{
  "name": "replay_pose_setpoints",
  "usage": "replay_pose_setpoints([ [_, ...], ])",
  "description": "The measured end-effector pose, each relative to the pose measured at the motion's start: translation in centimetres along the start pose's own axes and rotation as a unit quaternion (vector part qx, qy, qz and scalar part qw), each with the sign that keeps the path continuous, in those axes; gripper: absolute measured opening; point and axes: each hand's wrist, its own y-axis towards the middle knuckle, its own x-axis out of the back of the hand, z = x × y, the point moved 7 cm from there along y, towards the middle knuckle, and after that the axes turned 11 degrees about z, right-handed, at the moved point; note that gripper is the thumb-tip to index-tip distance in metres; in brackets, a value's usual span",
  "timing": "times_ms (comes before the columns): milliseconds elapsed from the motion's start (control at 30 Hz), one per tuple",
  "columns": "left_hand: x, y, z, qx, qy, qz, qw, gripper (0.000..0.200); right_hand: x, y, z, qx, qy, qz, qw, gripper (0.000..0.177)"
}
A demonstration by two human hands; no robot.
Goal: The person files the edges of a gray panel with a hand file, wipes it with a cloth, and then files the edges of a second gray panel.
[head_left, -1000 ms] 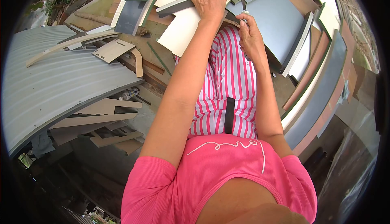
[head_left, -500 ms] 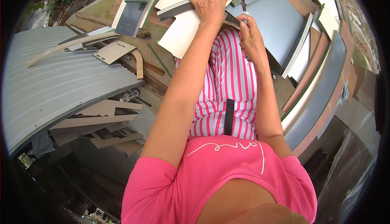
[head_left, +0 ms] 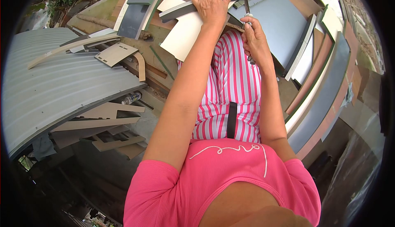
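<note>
My left hand [head_left: 212, 8] lies over a long narrow grey strip of board [head_left: 181, 10], its fingers curled across the top and the thumb along the near side. My right hand [head_left: 257, 41] is wrapped round the handle of a long, thin-bladed knife [head_left: 246, 1]. The blade points away from me and crosses the strip's right part, just right of my left thumb. Under my left forearm, a cream board [head_left: 181, 38] lies at the edge of my striped trousers [head_left: 236, 75].
A large blue-grey panel [head_left: 279, 25] lies beyond my right hand. Long boards [head_left: 333, 79] are stacked along the right. Corrugated metal sheeting [head_left: 53, 70] covers the left, with offcuts and a printed can [head_left: 131, 98] by its edge. More panels [head_left: 142, 13] lie at the upper left.
My right hand has drawn slightly back toward me with the knife. My left hand and the grey strip stay almost in place.
</note>
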Motion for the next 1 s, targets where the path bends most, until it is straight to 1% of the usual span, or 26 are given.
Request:
replay_pose_setpoints([
  [33,0.0,0.0,0.0,0.0,0.0,-0.001,1.0,0.045,-0.1,0.1,0.1,0.015,0.049,0.019,0.999,0.023],
  [167,0.1,-0.1,0.0,-0.005,-0.01,-0.005,1.0,0.044,-0.2,-0.1,-0.1,0.018,0.087,0.022,0.996,0.023],
  [233,0.0,-0.2,0.0,-0.007,-0.017,-0.004,1.0,0.044,0.0,-0.2,-0.5,-0.002,0.02,0.003,1.0,0.023],
  [267,0.0,-0.3,0.0,-0.006,-0.017,-0.002,1.0,0.044,-0.2,0.1,-1.1,-0.002,0.021,0.003,1.0,0.023],
  [333,0.1,-0.1,0.0,-0.006,-0.015,0.0,1.0,0.044,-0.3,0.3,-0.4,0.055,-0.153,-0.054,0.985,0.023],
  [467,-0.2,0.0,0.1,-0.003,-0.008,0.001,1.0,0.044,-0.2,0.4,-0.1,0.019,-0.176,-0.06,0.982,0.023],
  [567,-0.3,0.0,0.2,-0.005,-0.005,-0.003,1.0,0.045,0.1,0.7,-0.4,0.021,-0.154,-0.049,0.987,0.023],
  [633,-0.1,0.0,0.1,-0.007,-0.002,-0.006,1.0,0.045,-0.1,0.3,-0.7,-0.006,-0.021,-0.012,1.0,0.023],
  [767,0.0,-0.1,0.1,-0.008,-0.003,-0.008,1.0,0.045,-0.2,0.2,-0.6,0.002,0.03,0.004,1.0,0.022],
  [833,0.0,0.0,0.1,-0.01,-0.002,-0.012,1.0,0.045,-0.1,0.4,-0.7,0.006,-0.055,-0.017,0.998,0.022],
  [867,-0.1,0.0,0.1,-0.008,-0.006,-0.006,1.0,0.045,-0.3,0.7,-1.5,0.007,-0.056,-0.017,0.998,0.022],
  [900,-0.1,0.0,0.1,-0.006,-0.009,-0.001,1.0,0.045,-0.4,0.8,-0.6,0.075,-0.147,-0.053,0.985,0.023],
  [933,-0.1,0.0,0.1,-0.006,-0.009,-0.002,1.0,0.045,-0.5,0.6,0.3,0.142,-0.236,-0.088,0.957,0.023],
  [967,-0.1,0.0,0.1,-0.006,-0.009,-0.004,1.0,0.045,-0.2,0.5,0.1,0.143,-0.236,-0.088,0.957,0.023],
  [1000,0.0,0.0,0.1,-0.005,-0.008,-0.005,1.0,0.045,-0.3,0.3,0.2,0.073,-0.1,-0.041,0.991,0.023],
])
